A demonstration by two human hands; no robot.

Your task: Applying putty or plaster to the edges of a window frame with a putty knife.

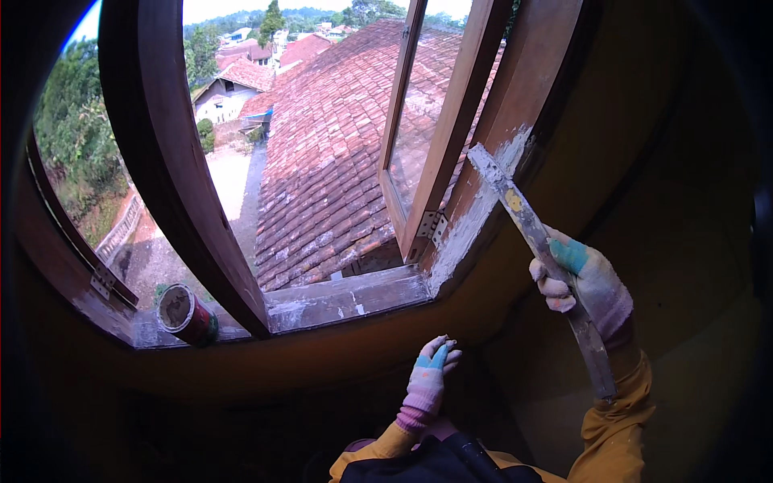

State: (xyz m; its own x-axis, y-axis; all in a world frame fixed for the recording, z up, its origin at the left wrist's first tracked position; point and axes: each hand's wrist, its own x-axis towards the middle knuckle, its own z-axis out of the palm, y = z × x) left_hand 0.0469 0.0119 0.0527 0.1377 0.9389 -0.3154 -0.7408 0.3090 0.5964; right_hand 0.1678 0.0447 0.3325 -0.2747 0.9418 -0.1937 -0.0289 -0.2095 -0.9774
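Note:
My right hand, in a pale knitted glove with a turquoise patch, is closed around a long flat stick smeared with paint and whitish paste. The stick's far end lies against the right side of the window frame, where white paste is spread down the wood to the corner. Below the sill, my left hand, in a matching glove, is raised with its fingers loosely extended and a little apart. It appears to hold nothing.
A round can with a dirty inside stands on the window sill at the left. A hinged glass sash swings outward beside the pasted frame. A dark upright post divides the opening. Outside lies a tiled roof.

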